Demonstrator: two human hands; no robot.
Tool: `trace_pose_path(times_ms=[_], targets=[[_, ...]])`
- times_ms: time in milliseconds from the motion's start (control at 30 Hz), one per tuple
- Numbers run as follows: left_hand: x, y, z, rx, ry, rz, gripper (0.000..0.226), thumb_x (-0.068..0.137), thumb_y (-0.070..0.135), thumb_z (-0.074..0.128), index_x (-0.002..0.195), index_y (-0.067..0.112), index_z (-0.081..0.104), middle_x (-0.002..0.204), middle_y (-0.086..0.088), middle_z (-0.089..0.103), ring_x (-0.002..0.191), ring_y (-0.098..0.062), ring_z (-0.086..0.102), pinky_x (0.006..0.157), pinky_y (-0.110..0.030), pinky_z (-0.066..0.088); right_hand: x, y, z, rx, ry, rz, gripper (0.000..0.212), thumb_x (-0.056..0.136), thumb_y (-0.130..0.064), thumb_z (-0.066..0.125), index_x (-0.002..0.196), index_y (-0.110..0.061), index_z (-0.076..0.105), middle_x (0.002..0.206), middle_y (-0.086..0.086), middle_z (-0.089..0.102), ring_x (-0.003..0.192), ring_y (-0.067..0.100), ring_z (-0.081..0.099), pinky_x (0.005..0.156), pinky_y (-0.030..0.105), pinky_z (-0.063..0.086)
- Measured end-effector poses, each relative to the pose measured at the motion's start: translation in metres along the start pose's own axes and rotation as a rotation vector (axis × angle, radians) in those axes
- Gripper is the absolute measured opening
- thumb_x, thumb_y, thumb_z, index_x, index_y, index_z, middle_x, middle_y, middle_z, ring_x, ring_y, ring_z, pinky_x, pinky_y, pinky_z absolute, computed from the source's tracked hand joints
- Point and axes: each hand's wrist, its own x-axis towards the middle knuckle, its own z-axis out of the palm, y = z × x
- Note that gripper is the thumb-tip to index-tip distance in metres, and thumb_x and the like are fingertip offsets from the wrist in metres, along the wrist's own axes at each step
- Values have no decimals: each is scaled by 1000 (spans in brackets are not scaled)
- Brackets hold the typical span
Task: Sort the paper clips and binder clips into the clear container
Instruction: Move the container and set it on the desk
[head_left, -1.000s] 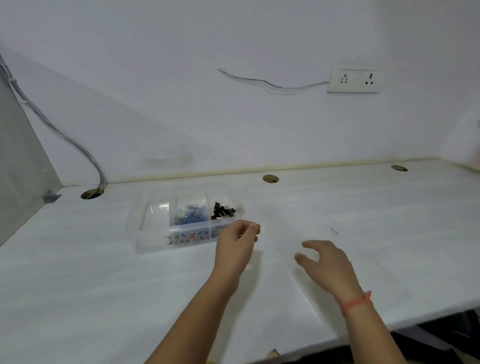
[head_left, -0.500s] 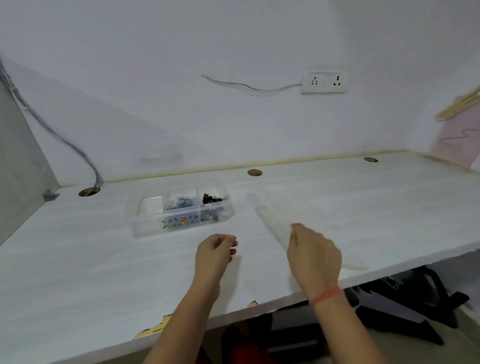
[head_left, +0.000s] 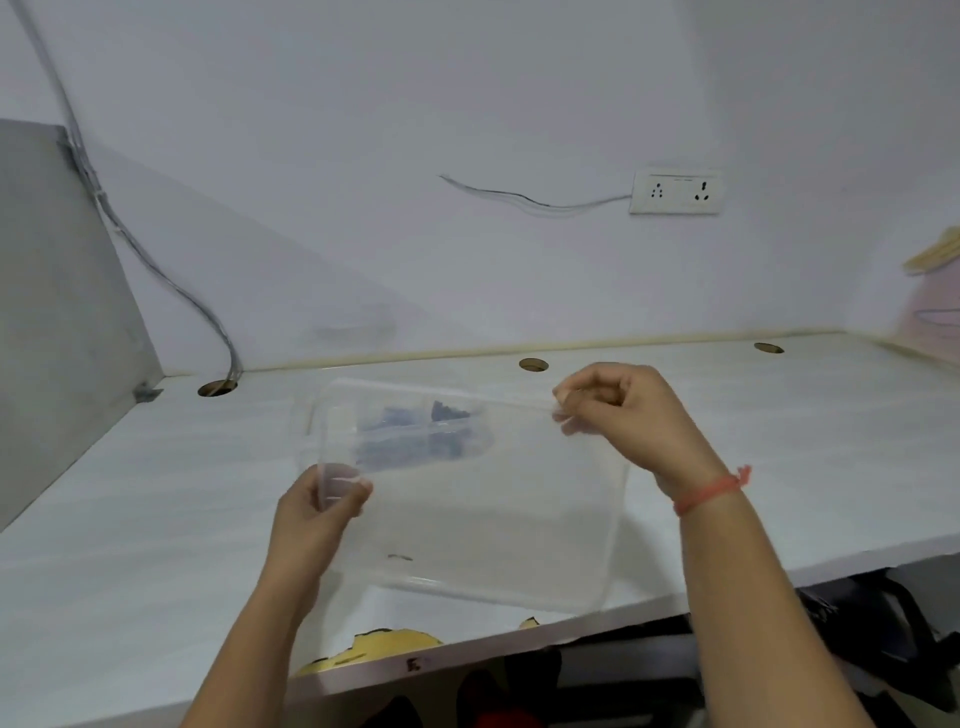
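Note:
I hold a clear plastic lid (head_left: 493, 509) up in the air over the white desk, tilted toward me. My left hand (head_left: 322, 504) pinches its left edge and my right hand (head_left: 623, 415) grips its far right corner. Through the lid I see, blurred, the clear container (head_left: 415, 431) on the desk, with blue paper clips (head_left: 389, 418) and black binder clips (head_left: 447, 410) in its compartments. A small dark clip (head_left: 400, 557) shows through the lid's lower part.
The white desk (head_left: 130, 519) runs to the wall, with round cable holes (head_left: 533, 364) along the back. A grey cable (head_left: 171, 291) drops into the left hole (head_left: 217, 387). A wall socket (head_left: 675, 191) is at upper right. Dark bags (head_left: 883, 634) lie under the desk.
Both hands were empty above the desk; now they hold the clear lid raised between me and the container. The view has shifted.

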Motion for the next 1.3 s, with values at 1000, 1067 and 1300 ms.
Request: trace_pose_path(times_ms=[1000,1067,1300], targets=[[152,-10,-10,226,351,-86,47,97,10,29,142,10,40,146,-10,45,132,-30,41,106,-36,34,182,122,161,-144,54,454,21,91,-18,43,84,-4,57,83,10,56,80,28,51,74,31,39],[151,-14,-11,267,379,-90,45,96,11,30,139,9,45,141,-13,50,127,-32,45,104,-40,37,180,124,160,-182,54,428,22,91,-19,44,78,-5,54,76,9,52,76,27,49,70,30,37],[94,-17,-17,352,489,-67,41,91,14,35,124,10,59,124,-13,64,113,-34,56,95,-46,46,130,123,137,-279,-38,407,25,90,-31,48,78,-10,47,73,4,50,70,25,50,68,35,42]])
